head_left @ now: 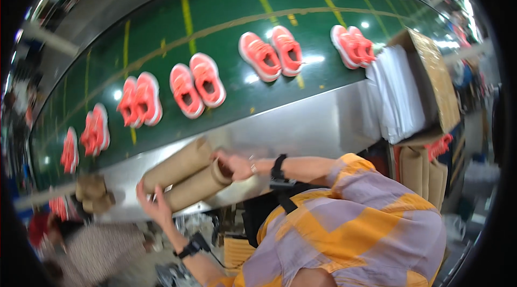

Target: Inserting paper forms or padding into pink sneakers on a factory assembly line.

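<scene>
Two brown paper rolls lie side by side at a slant over the metal ledge: a far roll and a near roll whose hollow right end shows. My left hand is at their left ends, its fingers parted around the near roll's end. My right hand closes on the right end of the near roll, fingertips at its opening; blur hides some of the fingers. The far roll's right end comes close to those fingers.
Coral shoes with white soles stand in pairs along the green belt, one pair straight ahead. A carton with white paper sheets stands at right, more brown rolls below it. Someone in a patterned top is at lower left.
</scene>
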Demonstrator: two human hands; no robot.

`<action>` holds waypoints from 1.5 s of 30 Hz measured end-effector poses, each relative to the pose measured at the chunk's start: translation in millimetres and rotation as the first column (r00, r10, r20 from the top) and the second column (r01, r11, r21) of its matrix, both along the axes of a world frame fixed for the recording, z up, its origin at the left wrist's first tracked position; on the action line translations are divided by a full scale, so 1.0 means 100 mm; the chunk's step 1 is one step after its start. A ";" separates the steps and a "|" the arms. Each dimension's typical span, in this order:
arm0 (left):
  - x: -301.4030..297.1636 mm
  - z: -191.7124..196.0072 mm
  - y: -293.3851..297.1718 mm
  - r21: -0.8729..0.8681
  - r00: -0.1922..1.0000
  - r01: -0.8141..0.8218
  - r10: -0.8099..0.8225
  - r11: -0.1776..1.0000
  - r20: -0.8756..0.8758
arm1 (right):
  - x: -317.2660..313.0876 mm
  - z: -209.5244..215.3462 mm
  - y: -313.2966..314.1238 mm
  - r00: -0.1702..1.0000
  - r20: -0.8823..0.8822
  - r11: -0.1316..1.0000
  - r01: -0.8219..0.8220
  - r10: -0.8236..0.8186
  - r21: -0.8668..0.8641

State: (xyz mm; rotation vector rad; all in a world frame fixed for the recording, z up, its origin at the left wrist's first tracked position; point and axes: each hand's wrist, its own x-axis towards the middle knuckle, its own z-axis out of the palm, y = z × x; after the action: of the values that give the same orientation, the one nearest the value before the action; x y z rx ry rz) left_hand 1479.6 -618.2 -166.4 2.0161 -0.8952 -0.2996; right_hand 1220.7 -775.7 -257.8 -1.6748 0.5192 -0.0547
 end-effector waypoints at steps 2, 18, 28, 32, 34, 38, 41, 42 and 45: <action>0.35 -0.01 0.22 -0.096 0.997 -0.003 -0.005 0.995 -0.077 | 0.39 0.02 0.21 0.997 0.076 1.000 -0.015 0.015 0.003; 0.32 1.12 -1.18 0.027 0.937 0.105 -0.108 0.994 0.331 | -0.96 0.80 -1.22 0.883 0.266 0.566 0.455 -0.387 -0.688; -3.10 -0.06 -3.65 0.490 0.285 0.698 -0.830 0.522 0.478 | -4.20 0.53 -3.18 0.092 -0.216 0.235 0.346 -0.972 -0.908; -3.53 -0.11 -3.95 0.683 0.194 0.524 -0.852 0.510 0.487 | -4.42 0.43 -3.32 0.143 -0.193 0.218 0.190 -0.971 -0.957; -3.48 -0.24 -3.99 0.592 0.167 0.603 -0.810 0.535 0.562 | -4.38 0.44 -3.40 0.160 -0.148 0.185 0.245 -0.976 -0.952; -3.30 -0.39 -4.02 0.577 0.386 0.590 -0.825 0.564 0.412 | -3.63 0.46 -3.37 0.233 -0.233 0.297 0.293 -0.944 -0.909; -3.01 -0.30 -4.02 0.526 0.352 0.674 -0.852 0.518 0.387 | -2.82 0.48 -3.25 0.325 -0.164 0.283 0.363 -0.931 -0.888; -2.85 -0.37 -4.01 0.522 0.336 0.632 -0.809 0.573 0.482 | -2.51 0.54 -3.21 0.328 -0.201 0.331 0.408 -0.923 -0.851; -2.33 -0.38 -4.01 0.516 0.386 0.575 -0.766 0.635 0.514 | -1.76 0.49 -3.12 0.521 -0.083 0.354 0.447 -0.850 -0.822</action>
State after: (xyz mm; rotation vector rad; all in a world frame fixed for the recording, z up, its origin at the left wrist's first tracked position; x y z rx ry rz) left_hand 1246.6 -1019.3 -204.7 1.8682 -2.3348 -0.0607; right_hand 1045.0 -1087.7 -209.2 -2.1123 1.8407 -0.5242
